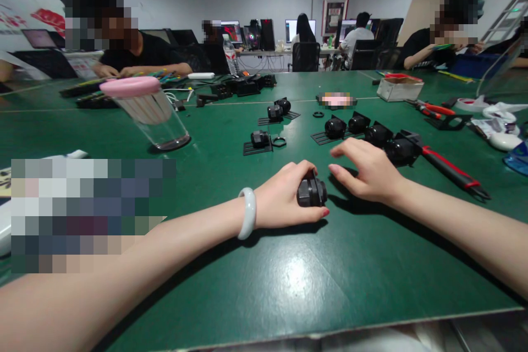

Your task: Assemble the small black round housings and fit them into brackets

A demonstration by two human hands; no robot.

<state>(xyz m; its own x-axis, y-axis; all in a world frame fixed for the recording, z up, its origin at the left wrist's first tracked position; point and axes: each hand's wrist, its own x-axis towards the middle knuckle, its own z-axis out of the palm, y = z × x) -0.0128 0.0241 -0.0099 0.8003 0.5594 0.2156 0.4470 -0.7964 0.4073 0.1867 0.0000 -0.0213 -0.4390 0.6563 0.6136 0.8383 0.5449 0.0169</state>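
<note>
My left hand (289, 198) rests on the green table (264, 275) and grips a black plastic fitting (312, 192) by its threaded body. A white bangle (247, 213) sits on that wrist. My right hand (367, 170) hovers just right of the fitting, fingers spread and holding nothing, fingertips a little apart from the part. Behind my right hand lies a row of assembled black fittings (363, 129) on flat black plates.
A red-handled tool (449, 170) lies right of the row. More black fittings (278, 110) and a loose ring (279, 141) sit mid-table. A clear cup with a pink lid (144, 110) stands at left. A white box (399, 88) and other people sit at the far edge.
</note>
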